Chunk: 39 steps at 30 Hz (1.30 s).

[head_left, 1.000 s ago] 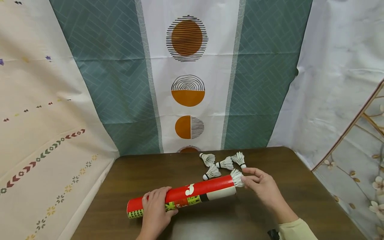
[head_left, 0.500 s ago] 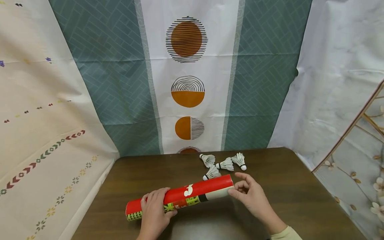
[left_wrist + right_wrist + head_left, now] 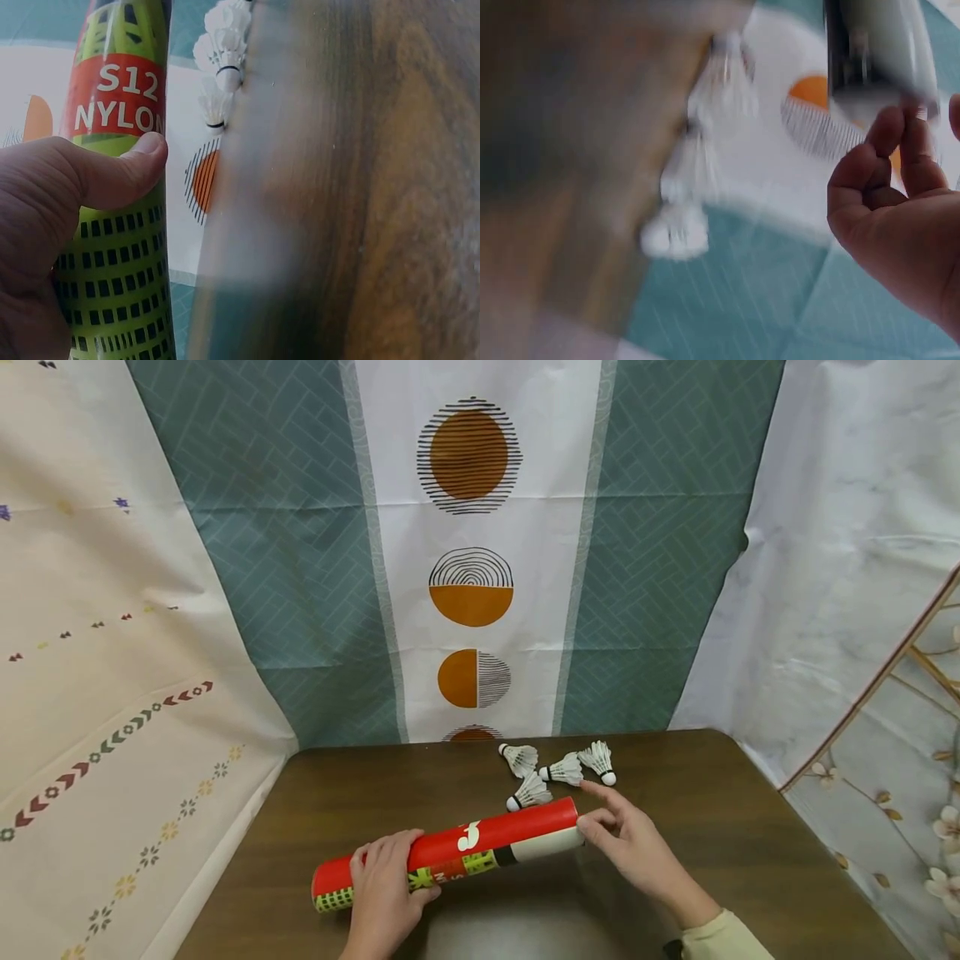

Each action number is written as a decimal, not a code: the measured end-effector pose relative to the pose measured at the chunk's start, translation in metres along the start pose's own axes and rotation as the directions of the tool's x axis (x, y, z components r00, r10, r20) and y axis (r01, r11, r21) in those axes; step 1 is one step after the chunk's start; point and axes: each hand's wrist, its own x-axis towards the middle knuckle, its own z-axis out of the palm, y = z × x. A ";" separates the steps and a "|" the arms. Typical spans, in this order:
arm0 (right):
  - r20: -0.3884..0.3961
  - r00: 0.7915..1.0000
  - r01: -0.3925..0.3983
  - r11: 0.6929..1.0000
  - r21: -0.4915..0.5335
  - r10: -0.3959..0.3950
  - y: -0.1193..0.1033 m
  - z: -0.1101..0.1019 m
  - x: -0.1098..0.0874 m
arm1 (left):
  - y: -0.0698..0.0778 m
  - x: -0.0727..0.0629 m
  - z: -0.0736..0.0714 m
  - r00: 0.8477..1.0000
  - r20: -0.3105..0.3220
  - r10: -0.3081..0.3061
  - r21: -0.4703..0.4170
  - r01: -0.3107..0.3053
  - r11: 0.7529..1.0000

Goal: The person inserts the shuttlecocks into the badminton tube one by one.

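Note:
A long red, white and green shuttlecock tube (image 3: 491, 837) is held at a slant over the table, its right end higher. My left hand (image 3: 386, 887) grips it near the lower left end; in the left wrist view the thumb (image 3: 124, 174) lies across the printed side below "S12 NYLON". At the raised end is my right hand (image 3: 630, 843), index finger stretched out and fingertips at the rim. The right wrist view shows bent fingers (image 3: 862, 176) touching the tube's end (image 3: 889, 67). The tube's inside is hidden.
Several white feather shuttlecocks (image 3: 562, 770) lie on the dark wooden table (image 3: 360, 802) behind the tube's right end. Patterned cloths (image 3: 300, 568) hang behind and at both sides, close to the table edges.
A shuttlecock's feathers stuck out of the tube's right end a second ago, with my right hand at them; now none show there. The tube has shifted slightly left.

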 end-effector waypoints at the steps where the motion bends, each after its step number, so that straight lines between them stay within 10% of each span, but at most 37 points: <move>1: -0.036 0.999 -0.006 0.998 -0.056 0.004 0.002 -0.008 0.005 | 0.000 0.000 0.000 1.000 0.000 0.000 0.002 0.000 1.000; 7: -0.135 0.990 -0.030 0.884 -0.467 -0.038 0.031 -0.050 0.058 | 0.000 -0.002 -0.001 1.000 -0.001 0.006 -0.002 -0.006 1.000; 15: 0.069 0.996 0.010 0.703 -0.711 0.056 0.053 -0.047 0.129 | -0.003 -0.003 -0.001 1.000 -0.007 0.021 0.004 -0.021 1.000; 26: 0.090 0.996 0.070 0.467 -0.881 0.022 0.071 -0.051 0.133 | -0.004 -0.011 0.000 0.998 -0.036 0.053 0.020 -0.052 0.998; 30: 0.096 0.995 0.072 0.530 -0.845 0.019 0.070 -0.072 0.117 | -0.002 -0.010 0.002 0.996 -0.057 0.075 0.026 -0.074 0.997; 36: 0.092 0.987 -0.055 0.825 -0.563 0.128 0.056 -0.097 0.077 | -0.001 -0.007 0.003 0.998 -0.039 0.049 0.011 -0.049 0.999; 39: 0.043 0.981 -0.160 0.921 -0.355 0.187 0.050 -0.102 0.052 | -0.001 -0.005 0.004 0.999 -0.022 0.033 0.004 -0.033 0.999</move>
